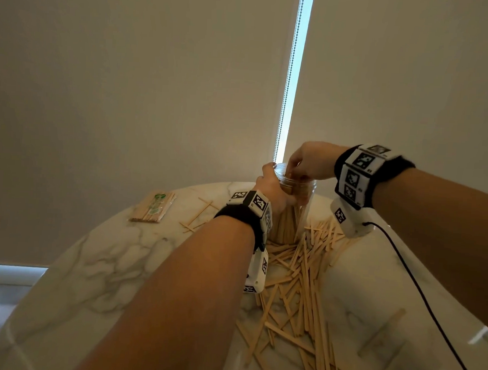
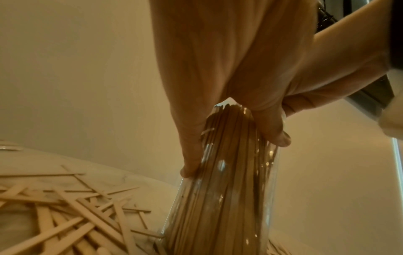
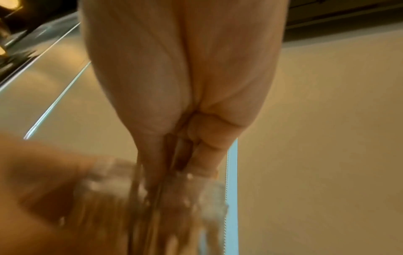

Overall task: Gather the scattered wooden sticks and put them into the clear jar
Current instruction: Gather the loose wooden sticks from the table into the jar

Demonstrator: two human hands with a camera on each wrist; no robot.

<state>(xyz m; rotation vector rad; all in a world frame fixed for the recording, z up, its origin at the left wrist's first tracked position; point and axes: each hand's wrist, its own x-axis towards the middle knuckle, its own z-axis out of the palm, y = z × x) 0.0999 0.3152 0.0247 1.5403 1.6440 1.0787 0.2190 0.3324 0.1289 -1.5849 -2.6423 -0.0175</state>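
A tall clear jar (image 1: pixel 306 204) stands on the round marble table (image 1: pixel 94 262), packed with upright wooden sticks. My left hand (image 1: pixel 273 186) grips the jar just under its rim; in the left wrist view its fingers (image 2: pixel 270 131) curl round the jar (image 2: pixel 229 198). My right hand (image 1: pixel 302 167) hovers over the jar's mouth with its fingertips dipped inside. The blurred right wrist view shows the right hand (image 3: pixel 185 86) pinching a few thin sticks (image 3: pixel 172 155) that reach down into the jar (image 3: pixel 174 198). A big heap of loose sticks (image 1: pixel 302 285) lies in front of the jar.
A wrapped pack of sticks (image 1: pixel 152 207) lies at the far left of the table, with a few stray sticks (image 1: pixel 199 213) beside it. A black cable (image 1: pixel 428 290) trails from my right wrist. A lone stick (image 1: pixel 384 328) lies at the right. Behind hangs a roller blind with a bead chain (image 1: pixel 289 75).
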